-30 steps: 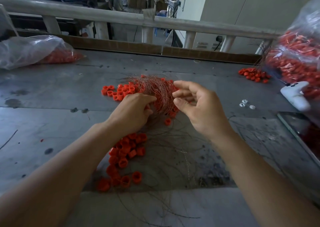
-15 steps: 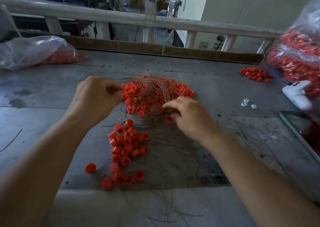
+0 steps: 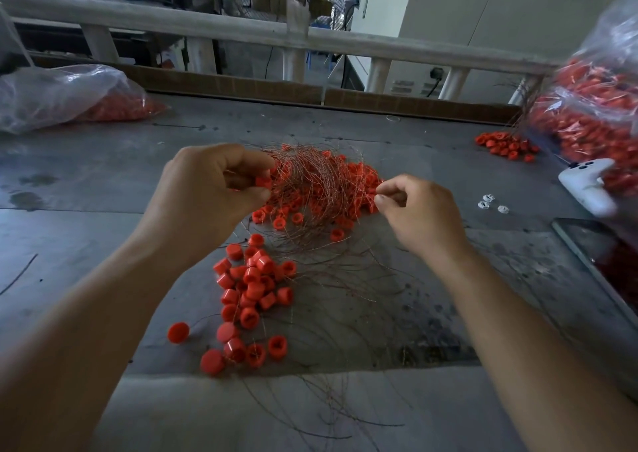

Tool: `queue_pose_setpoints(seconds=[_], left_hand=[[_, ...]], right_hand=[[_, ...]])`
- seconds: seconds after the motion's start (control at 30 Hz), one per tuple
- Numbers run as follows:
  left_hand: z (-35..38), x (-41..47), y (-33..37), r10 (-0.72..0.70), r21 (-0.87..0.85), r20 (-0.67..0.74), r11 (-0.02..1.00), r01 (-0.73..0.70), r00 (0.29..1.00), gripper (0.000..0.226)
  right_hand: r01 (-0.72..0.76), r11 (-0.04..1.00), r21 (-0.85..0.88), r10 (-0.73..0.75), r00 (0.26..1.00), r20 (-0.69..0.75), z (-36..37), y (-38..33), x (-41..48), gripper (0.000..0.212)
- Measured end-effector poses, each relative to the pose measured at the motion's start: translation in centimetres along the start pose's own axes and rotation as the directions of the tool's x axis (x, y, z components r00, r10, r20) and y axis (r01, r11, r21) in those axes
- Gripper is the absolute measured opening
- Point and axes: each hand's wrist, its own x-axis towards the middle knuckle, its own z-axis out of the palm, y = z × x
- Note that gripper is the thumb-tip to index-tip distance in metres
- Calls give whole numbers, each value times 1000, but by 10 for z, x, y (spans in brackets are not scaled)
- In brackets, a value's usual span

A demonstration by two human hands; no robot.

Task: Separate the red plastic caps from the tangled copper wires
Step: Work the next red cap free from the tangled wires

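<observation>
A tangle of thin copper wires (image 3: 310, 179) with red plastic caps caught in it is lifted over the middle of the grey table (image 3: 86, 230). My left hand (image 3: 207, 192) grips its left side, fingers curled round wires and a red cap (image 3: 264, 182). My right hand (image 3: 417, 217) pinches wire strands at the tangle's right edge. Loose red caps (image 3: 252, 289) lie in a pile on the table below my left hand, with several more under the tangle. Stray wires trail toward the near edge.
A clear bag of red caps (image 3: 69, 96) lies at the back left. A larger bag of caps (image 3: 593, 117) stands at the right, a small cap pile (image 3: 504, 144) beside it. A white device (image 3: 587, 186), three small white pieces (image 3: 490, 205) and a dark tablet (image 3: 600, 261) lie at right.
My right hand has risen from the table and now pinches the tangle's right edge. My left hand has moved right into the tangle's left side. The tangle is lifted and stretched between them.
</observation>
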Motion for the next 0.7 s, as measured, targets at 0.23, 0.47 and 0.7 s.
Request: queue_pose_setpoints(seconds=[0.23, 0.47, 0.7], left_hand=[[-1, -3, 3, 61, 5, 5, 998, -61, 998, 39], [2, -5, 4, 73, -11, 24, 997, -73, 997, 38], [15, -12, 8, 136, -101, 195, 988, -118, 971, 48]], right_hand=[[-32, 999, -40, 35, 997, 71, 1, 0, -2, 6], [83, 993, 81, -64, 975, -212, -6, -2, -1, 9], [370, 784, 499, -266, 926, -268, -11, -26, -16, 6]])
